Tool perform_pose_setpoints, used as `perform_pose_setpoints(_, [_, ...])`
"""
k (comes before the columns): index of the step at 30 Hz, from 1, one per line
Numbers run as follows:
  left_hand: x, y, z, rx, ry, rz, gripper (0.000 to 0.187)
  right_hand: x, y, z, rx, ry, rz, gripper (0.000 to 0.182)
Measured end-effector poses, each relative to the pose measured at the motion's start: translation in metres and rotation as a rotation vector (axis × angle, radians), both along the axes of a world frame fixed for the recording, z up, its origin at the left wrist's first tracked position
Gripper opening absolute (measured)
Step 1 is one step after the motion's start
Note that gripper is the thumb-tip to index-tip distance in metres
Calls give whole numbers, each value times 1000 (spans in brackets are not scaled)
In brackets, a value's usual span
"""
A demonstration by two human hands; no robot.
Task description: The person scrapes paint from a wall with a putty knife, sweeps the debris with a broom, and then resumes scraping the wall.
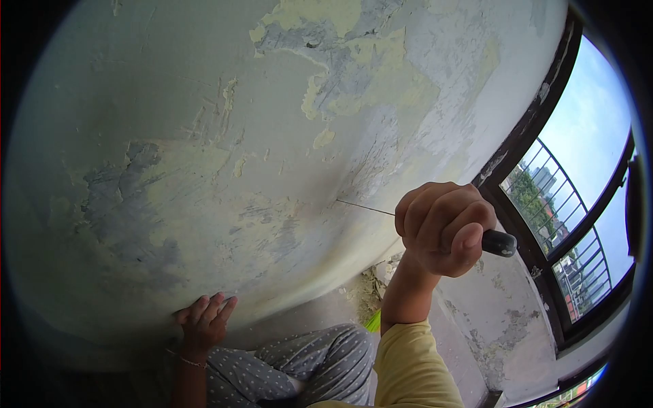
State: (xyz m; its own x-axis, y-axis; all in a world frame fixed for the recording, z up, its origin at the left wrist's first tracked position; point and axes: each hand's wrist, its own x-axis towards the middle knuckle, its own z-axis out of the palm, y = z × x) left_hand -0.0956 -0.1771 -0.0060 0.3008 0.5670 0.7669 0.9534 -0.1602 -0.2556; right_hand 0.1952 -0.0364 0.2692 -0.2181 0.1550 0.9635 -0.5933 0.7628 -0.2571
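My right hand (445,228) is wrapped in a fist round the black handle (500,243) of a scraper. The scraper's thin blade (366,207) shows edge-on as a narrow line, and its tip meets the wall (272,183). Most of the handle is hidden by the fingers. Lower left, my left hand (206,319) rests against the wall with its fingers apart, holding nothing. Peeled and scratched patches mark the wall, with grey plaster (129,204) and yellowish layers (381,68) exposed.
A dark-framed window (554,262) with a railing outside stands at the right. Below it is a worn wall section (503,326). Rubble (371,292) and a bright green item (373,321) lie near the wall's foot. My bent legs (299,360) are below.
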Motion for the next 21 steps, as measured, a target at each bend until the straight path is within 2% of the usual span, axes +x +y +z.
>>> perform_pose_setpoints(4, [0,0,-1,-12,-14,-5,32,22,-17,21,140,-87,77,39])
perform_pose_setpoints(6, [-1,1,-1,-8,-7,-8,31,34,-35,27,225,23,20,41])
perform_pose_setpoints(9, [-2,1,0,-1,4,-10,29,47,-49,31,294,80,97,43])
perform_pose_setpoints(11, [0,2,0,10,1,-9,29,25,-36,18,183,84,78,45])
perform_pose_setpoints(12, [0,1,0,2,3,-4,29,9,-17,7,69,-12,99,47])
perform_pose_setpoints(13, [0,1,0,-5,9,1,29,-16,-4,-12,-116,-54,-69,45])
perform_pose_setpoints(14, [0,0,2,-1,13,3,29,-26,11,-32,-284,-149,-13,42])
perform_pose_setpoints(15, [1,0,4,-8,12,7,29,-29,25,-54,-475,-245,154,41])
perform_pose_setpoints(16, [1,-1,6,-15,13,13,28,-32,22,-58,-555,-219,190,41])
perform_pose_setpoints(21, [1,2,2,14,8,10,30,-5,-28,-6,83,-70,64,41])
